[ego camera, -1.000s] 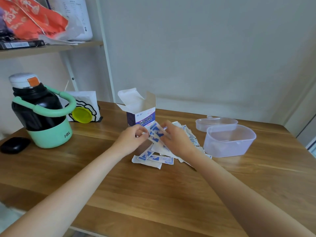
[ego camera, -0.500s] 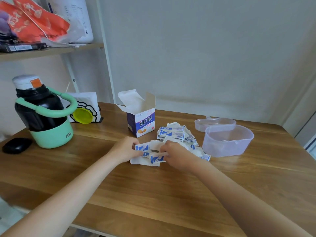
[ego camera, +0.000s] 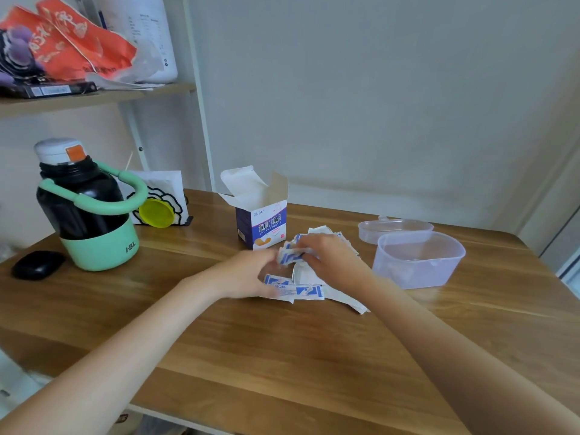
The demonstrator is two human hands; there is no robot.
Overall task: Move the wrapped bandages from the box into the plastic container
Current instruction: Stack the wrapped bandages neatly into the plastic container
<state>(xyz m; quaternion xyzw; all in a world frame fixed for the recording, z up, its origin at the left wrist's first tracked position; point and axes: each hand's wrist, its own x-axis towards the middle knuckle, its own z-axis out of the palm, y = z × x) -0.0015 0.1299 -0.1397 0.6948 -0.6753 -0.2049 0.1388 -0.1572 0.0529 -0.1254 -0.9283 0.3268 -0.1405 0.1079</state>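
Note:
A small white and blue bandage box (ego camera: pixel 263 215) stands upright at mid-table with its top flaps open. In front of it and to its right lies a loose pile of wrapped bandages (ego camera: pixel 306 290), white with blue print. My right hand (ego camera: pixel 332 262) is raised a little over the pile and pinches a small bunch of wrapped bandages (ego camera: pixel 290 255). My left hand (ego camera: pixel 248 274) rests at the pile's left edge, its fingers meeting that bunch. The clear plastic container (ego camera: pixel 419 262) stands open to the right of the pile, with no bandages visible inside.
The container's clear lid (ego camera: pixel 394 229) lies behind it. A black and green flask (ego camera: pixel 84 205) and a black case (ego camera: pixel 37 265) stand at the left. A napkin holder (ego camera: pixel 160 199) is behind the flask. A shelf (ego camera: pixel 94 95) with bags hangs above. The table's right edge is near the container.
Both hands dropped from in front of the box to the pile on the table. Now my right hand has lifted again with a small bunch of bandages.

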